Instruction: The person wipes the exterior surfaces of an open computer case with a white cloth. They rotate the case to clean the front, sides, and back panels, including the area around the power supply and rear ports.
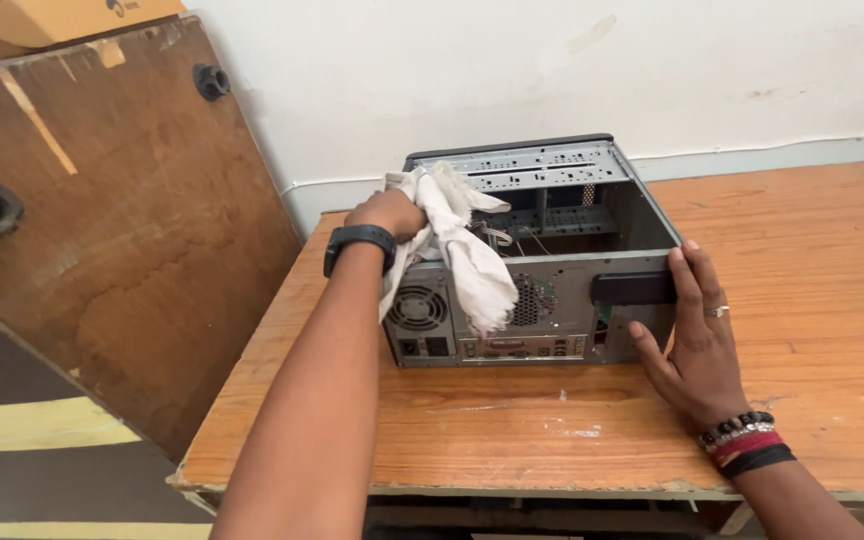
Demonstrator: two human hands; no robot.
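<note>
Forearms: two bare arms reach in from the bottom edge, nearest the camera, left one long across the middle, right one at the lower right.
Left fingers: curled tight around a bunch of white cloth, gripping it.
Left hand: rests at the case's upper left corner; a black watch circles the wrist.
Cloth: crumpled, off-white; one end bunched in the fist, the rest draped down over the case's rear panel, hanging past the fan grille.
Right fingers: spread flat and fairly wide, holding nothing, pressed against the case's right rear corner; one finger wears a ring.
Right hand: palm against the case's side, thumb low near the table; bead and cord bracelets on the wrist.
Case: grey metal computer case, side panel off, interior open to the top; rear panel with ports and fan faces the camera. It stands on the table, near the left end, close to the wall.
Table: orange-brown wood, worn front edge.
Board: large dark wooden panel leaning at the left, beside the table.
Wall: white, behind the table.
</note>
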